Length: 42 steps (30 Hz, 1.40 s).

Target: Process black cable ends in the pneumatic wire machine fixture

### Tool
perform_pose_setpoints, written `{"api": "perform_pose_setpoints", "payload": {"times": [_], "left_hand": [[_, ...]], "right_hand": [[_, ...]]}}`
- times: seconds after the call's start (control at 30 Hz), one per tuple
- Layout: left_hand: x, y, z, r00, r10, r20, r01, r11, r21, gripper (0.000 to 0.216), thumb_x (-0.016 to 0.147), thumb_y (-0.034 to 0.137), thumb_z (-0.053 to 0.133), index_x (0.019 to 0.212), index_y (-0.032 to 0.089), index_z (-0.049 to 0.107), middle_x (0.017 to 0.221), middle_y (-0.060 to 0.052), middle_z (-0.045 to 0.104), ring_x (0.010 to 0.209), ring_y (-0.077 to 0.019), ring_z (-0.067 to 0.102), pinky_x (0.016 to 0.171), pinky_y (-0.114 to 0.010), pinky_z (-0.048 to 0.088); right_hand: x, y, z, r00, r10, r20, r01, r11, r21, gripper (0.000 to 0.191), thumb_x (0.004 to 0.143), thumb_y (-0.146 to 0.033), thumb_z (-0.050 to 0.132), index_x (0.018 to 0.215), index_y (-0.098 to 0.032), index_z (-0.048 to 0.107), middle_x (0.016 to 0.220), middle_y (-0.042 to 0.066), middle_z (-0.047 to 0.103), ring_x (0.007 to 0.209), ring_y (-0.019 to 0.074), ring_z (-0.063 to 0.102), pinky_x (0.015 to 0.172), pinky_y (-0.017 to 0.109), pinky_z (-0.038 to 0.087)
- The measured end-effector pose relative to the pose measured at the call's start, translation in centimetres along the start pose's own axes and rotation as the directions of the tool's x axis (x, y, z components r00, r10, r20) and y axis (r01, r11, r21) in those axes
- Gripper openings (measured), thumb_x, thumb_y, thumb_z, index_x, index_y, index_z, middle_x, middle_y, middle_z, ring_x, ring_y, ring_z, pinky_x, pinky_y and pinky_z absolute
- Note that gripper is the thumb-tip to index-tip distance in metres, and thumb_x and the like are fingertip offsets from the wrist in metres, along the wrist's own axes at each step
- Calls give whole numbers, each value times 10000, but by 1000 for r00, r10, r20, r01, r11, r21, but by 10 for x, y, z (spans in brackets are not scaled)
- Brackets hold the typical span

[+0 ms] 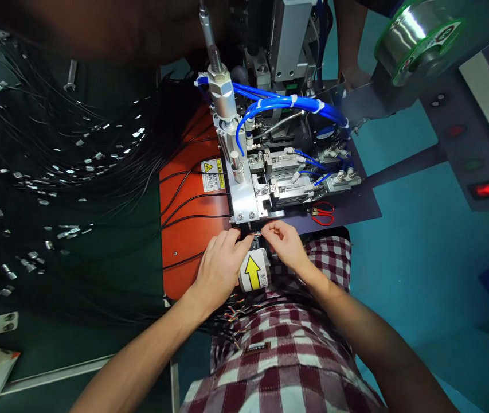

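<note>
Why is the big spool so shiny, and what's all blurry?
In the head view, the spool has bright glare, probably light bouncing off metal; also in the head view, the dark shape across the top left is blurred; still in the head view, the left hand and right hand look fairly sharp.

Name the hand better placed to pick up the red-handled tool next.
Likely the right hand, which is nearer the red-handled tool; the left hand is farther off, by the orange plate.

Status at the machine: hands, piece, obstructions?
Left hand, right hand: both at small shiny piece, exact grip unclear. Red-handled tool lies aside, apart from hands.
</note>
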<state>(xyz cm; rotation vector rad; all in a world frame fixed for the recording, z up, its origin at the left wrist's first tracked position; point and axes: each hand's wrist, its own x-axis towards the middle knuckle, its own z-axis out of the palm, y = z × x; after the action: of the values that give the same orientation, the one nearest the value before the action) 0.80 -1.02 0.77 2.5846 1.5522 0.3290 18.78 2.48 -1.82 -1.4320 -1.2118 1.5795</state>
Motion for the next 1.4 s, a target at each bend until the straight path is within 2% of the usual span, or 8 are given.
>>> {"api": "perform_pose_setpoints", "payload": {"times": [0.3,0.47,0.6,0.7,0.77,0.93,1.13,1.4], "left_hand": [[-3,-4,6,996,-67,-62,49,966,-255,343,895,94,417,1179,127,607,1050,-121,554,958,-232,514,808,-348,488],[-2,-3,7,997,-67,-26,60,976,-209,367,882,102,424,1195,175,602,1021,-98,564,905,-217,524,765,-334,484],[3,3,7,996,-88,13,88,983,-159,370,870,95,426,1193,164,595,993,-100,573,888,-220,522,757,-337,481],[7,7,8,993,-111,35,115,987,-117,371,856,89,443,1189,159,592,968,-101,573,865,-224,512,751,-349,476],[7,8,8,992,-125,9,125,981,-147,369,860,88,434,1180,172,596,970,-97,558,882,-220,513,763,-352,481],[-17,5,3,974,-213,-74,177,925,-337,402,922,112,359,1276,208,525,1151,-103,525,1047,-218,509,898,-385,486],[-52,8,0,924,-377,-61,370,923,-100,473,944,206,405,1417,201,403,1325,-143,499,1215,-292,456,1002,-481,436],[-48,1,7,941,-318,-112,321,947,11,493,937,252,440,1426,207,408,1398,-132,493,1290,-306,440,1029,-467,440]], "right_hand": [[7,-2,8,985,152,81,-165,969,186,222,745,-372,568,643,-182,515,473,-86,361,416,69,284,428,237,192],[5,1,8,991,124,46,-130,978,161,216,760,-385,569,707,-182,522,494,-80,397,437,78,323,440,232,223],[2,3,9,999,26,-45,-23,998,56,199,779,-376,583,733,-187,541,572,-49,478,507,98,410,480,236,301],[4,3,11,995,101,-26,-96,986,138,206,755,-367,586,677,-189,517,542,-60,441,474,85,373,455,231,269],[6,2,13,988,150,19,-151,969,196,230,739,-367,575,627,-190,480,506,-73,391,440,72,326,432,228,232],[9,3,12,992,119,36,-124,968,218,245,730,-387,576,640,-178,487,522,-75,394,429,56,311,433,222,227],[9,8,11,995,102,20,-103,972,210,217,739,-364,588,670,-176,504,531,-76,425,425,61,350,445,226,247],[8,5,11,997,81,5,-81,978,194,219,739,-372,589,676,-174,520,526,-76,431,421,67,375,442,227,260]]}}
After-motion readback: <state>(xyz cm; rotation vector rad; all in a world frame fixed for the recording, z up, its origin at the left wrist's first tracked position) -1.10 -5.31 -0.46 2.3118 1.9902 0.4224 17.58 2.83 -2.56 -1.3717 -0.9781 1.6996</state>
